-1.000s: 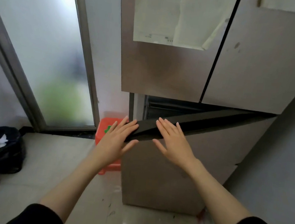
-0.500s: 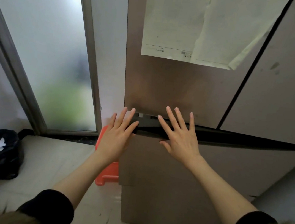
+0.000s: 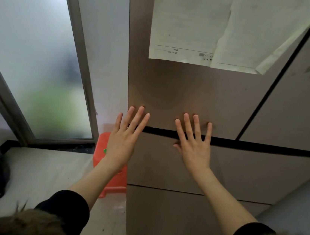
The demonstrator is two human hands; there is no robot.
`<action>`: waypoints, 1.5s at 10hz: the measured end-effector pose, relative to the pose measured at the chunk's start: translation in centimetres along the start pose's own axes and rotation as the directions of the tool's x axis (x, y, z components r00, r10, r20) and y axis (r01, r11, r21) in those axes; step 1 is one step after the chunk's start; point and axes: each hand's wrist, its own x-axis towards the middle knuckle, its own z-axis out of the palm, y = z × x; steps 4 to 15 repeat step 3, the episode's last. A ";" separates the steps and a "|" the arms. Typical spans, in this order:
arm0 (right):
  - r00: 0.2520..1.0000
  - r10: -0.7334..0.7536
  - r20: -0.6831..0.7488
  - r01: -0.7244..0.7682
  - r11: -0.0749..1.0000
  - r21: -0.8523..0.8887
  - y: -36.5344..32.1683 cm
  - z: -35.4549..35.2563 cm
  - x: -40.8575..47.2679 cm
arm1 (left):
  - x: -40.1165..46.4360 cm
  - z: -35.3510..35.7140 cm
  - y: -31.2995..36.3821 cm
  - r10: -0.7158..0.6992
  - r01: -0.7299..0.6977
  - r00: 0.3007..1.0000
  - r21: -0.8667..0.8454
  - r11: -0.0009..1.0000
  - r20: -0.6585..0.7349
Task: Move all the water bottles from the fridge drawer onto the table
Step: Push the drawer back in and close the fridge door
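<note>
Head view: your left hand and right hand lie flat, fingers straight, grasping nothing, across the fridge drawer front's top edge; its seam runs left-right. Right sits more central. No bottles or bench visible.

The fridge drawer hides its contents. Paper sheets run off the top edge, print too small to read.

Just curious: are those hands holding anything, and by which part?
Nothing held. Left hand and right hand lie flat, fingers straight, at the fridge drawer front's top edge.
</note>
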 end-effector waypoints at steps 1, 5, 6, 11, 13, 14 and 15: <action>1.000 0.015 -0.002 -0.015 1.000 0.018 -0.3 -0.5 0.1 | 0.1 -0.2 0.4 -0.008 0.008 1.000 0.001 1.000 -0.009; 0.999 -0.022 -0.040 0.026 0.995 0.095 0.5 -4.0 0.4 | 0.2 -3.1 1.0 0.004 -0.005 0.998 -0.013 1.000 -0.061; 0.999 -0.022 -0.040 0.026 0.995 0.095 0.5 -4.0 0.4 | 0.2 -3.1 1.0 0.004 -0.005 0.998 -0.013 1.000 -0.061; 0.999 -0.022 -0.040 0.026 0.995 0.095 0.5 -4.0 0.4 | 0.2 -3.1 1.0 0.004 -0.005 0.998 -0.013 1.000 -0.061; 0.999 -0.022 -0.040 0.026 0.995 0.095 0.5 -4.0 0.4 | 0.2 -3.1 1.0 0.004 -0.005 0.998 -0.013 1.000 -0.061; 0.999 -0.022 -0.040 0.026 0.995 0.095 0.5 -4.0 0.4 | 0.2 -3.1 1.0 0.004 -0.005 0.998 -0.013 1.000 -0.061; 0.999 -0.022 -0.040 0.026 0.995 0.095 0.5 -4.0 0.4 | 0.2 -3.1 1.0 0.004 -0.005 0.998 -0.013 1.000 -0.061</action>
